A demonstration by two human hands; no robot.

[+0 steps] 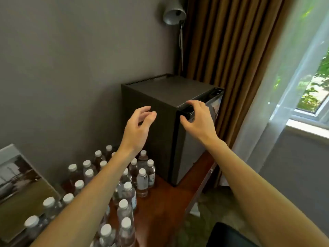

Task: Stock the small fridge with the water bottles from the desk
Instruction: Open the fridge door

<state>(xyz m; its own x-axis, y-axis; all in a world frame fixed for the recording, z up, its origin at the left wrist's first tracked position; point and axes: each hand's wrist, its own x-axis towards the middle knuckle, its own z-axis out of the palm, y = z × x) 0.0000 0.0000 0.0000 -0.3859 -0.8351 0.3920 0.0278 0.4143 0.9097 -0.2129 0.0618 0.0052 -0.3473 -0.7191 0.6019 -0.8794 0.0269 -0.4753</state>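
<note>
A small black fridge (165, 97) stands on the far end of a brown wooden desk (165, 207), against the grey wall. Its door (194, 148) is ajar at the top right corner, with a narrow gap showing. My right hand (197, 118) curls over the door's top edge, fingers on the rim and thumb below it. My left hand (140, 125) hovers beside the fridge's left face, fingers apart, holding nothing. Several clear water bottles with white caps (142, 182) stand packed on the desk under my left forearm.
A framed picture (19, 189) leans against the wall at the left. A grey lamp (174, 13) hangs above the fridge. Brown curtains (229, 50) and a sheer white curtain (284, 86) cover a window at the right. A dark chair back (229, 236) shows at the bottom.
</note>
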